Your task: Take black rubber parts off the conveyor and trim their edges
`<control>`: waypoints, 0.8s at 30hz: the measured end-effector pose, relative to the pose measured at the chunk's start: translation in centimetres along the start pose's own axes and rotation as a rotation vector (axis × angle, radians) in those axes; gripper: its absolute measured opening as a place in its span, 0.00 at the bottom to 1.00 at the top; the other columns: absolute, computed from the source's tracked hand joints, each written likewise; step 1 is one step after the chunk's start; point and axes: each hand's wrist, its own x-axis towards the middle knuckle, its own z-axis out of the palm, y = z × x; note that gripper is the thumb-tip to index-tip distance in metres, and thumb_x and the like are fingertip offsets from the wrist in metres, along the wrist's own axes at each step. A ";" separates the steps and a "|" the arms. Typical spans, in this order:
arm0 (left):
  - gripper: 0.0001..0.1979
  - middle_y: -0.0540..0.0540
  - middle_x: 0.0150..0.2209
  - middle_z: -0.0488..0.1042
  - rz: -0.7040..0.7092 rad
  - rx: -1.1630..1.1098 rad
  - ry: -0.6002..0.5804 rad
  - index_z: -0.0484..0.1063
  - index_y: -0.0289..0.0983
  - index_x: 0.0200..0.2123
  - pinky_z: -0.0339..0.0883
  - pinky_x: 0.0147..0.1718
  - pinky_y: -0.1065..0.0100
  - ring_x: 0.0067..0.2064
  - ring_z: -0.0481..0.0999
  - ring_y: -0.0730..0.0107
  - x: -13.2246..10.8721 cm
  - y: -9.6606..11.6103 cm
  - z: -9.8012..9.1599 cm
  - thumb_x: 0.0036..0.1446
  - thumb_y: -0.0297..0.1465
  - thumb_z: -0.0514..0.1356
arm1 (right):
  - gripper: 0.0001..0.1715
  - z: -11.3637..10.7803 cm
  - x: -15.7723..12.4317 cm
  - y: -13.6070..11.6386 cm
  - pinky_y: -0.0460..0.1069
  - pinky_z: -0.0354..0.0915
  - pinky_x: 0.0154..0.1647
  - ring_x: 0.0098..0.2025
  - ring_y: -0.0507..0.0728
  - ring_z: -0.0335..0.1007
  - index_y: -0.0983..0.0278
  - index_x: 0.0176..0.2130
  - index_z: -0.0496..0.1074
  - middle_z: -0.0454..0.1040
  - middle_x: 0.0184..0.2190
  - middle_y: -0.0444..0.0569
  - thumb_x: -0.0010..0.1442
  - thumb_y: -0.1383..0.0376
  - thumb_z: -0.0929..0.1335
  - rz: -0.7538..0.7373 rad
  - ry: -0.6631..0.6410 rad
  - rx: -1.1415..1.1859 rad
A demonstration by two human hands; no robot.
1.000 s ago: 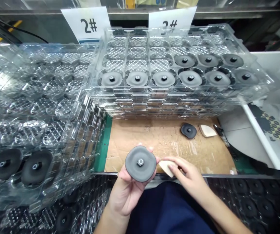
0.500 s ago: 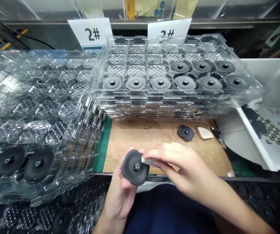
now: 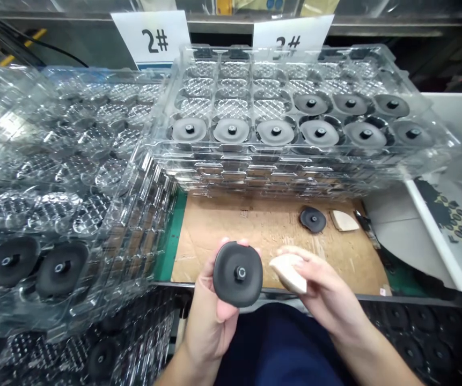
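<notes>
My left hand (image 3: 210,316) is closed round a black rounded disc with a short central stem (image 3: 234,289), its stem side facing me. To its right, my right hand (image 3: 329,292) grips a white wedge-shaped sponge (image 3: 289,272), held apart from the disc. A second black disc (image 3: 313,220) lies on the cardboard sheet (image 3: 218,230) beyond my hands. Beside that disc rests another pale wedge-shaped sponge (image 3: 344,221).
Behind the cardboard stands a stack of clear plastic trays (image 3: 234,153), with black discs in some pockets. More clear trays (image 3: 53,214) fill the left side. At right are a dark-handled tool (image 3: 365,222) and a white bin (image 3: 435,236). Two paper signs (image 3: 150,40) hang at the back.
My right hand has drawn the sponge away from the disc's edge and turned so more of the sponge shows. The disc in my left hand has shifted slightly right in view.
</notes>
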 end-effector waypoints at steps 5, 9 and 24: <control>0.28 0.51 0.47 0.76 -0.042 0.001 -0.007 0.71 0.46 0.45 0.64 0.50 0.68 0.50 0.72 0.61 0.0 -0.3 0.4 0.36 0.33 0.69 | 0.14 0.6 -0.4 -1.2 0.46 0.67 0.31 0.37 0.56 0.72 0.59 0.45 0.71 0.75 0.39 0.48 0.58 0.63 0.66 -0.202 0.230 -0.255; 0.28 0.52 0.46 0.76 -0.077 0.014 0.027 0.72 0.46 0.44 0.65 0.46 0.76 0.49 0.73 0.68 -0.1 -0.5 0.5 0.34 0.36 0.69 | 0.17 4.2 -1.1 -3.8 0.49 0.66 0.36 0.39 0.56 0.71 0.55 0.48 0.68 0.74 0.40 0.46 0.60 0.69 0.63 -0.595 0.105 -0.592; 0.27 0.52 0.44 0.77 -0.156 -0.012 -0.025 0.73 0.47 0.43 0.67 0.46 0.71 0.46 0.74 0.64 -0.5 0.6 -0.1 0.33 0.35 0.70 | 0.14 5.0 -1.1 -5.2 0.46 0.61 0.36 0.32 0.50 0.66 0.62 0.43 0.69 0.72 0.31 0.42 0.58 0.74 0.62 -0.583 -0.353 -0.901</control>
